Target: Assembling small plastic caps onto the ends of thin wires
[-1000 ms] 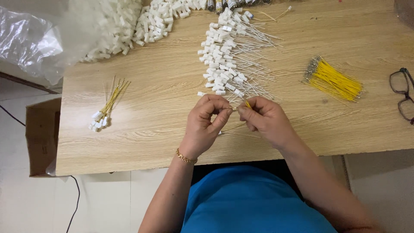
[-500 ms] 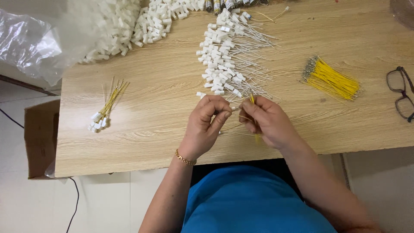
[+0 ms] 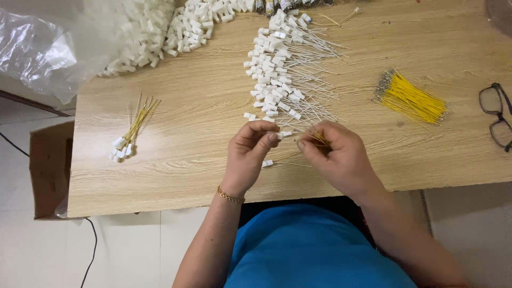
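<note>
1. Left hand point(image 3: 249, 154), centre of frame: thumb and forefinger are pinched shut on a small white connector point(image 3: 286, 134) held just above the wooden table point(image 3: 202, 106).
2. Right hand point(image 3: 337, 156), just right of centre: fingers are curled closed around a few thin yellow wires point(image 3: 320, 138), their ends directed at the connector. The two hands nearly touch at the fingertips.
3. Judgement on the step in hand: the wire end needs to run straight in line with the connector's opening. A short grip close to the wire tip would limit bending. Whether a wire is already seated cannot be told; the fingers hide the joint.
4. A loose white connector with its wire point(image 3: 268, 163) lies on the table directly below the left fingertips, clear of the grip.
5. Supply: a heap of white connectors with pale leads point(image 3: 282, 69) sits just above the hands; a yellow wire bundle point(image 3: 410, 98) lies at right, well apart.
6. Finished-looking pieces point(image 3: 130, 133) lie at left, well apart from the hands.
7. Edges: the near table edge runs just below both wrists. Judgement: a dropped part could roll off there.
8. Open room: bare table lies between the hands and the left bundle, and at lower right.
9. Spectacles point(image 3: 496, 114) rest at the right frame edge, a plastic bag point(image 3: 37, 50) at upper left; both are remote from the work.
</note>
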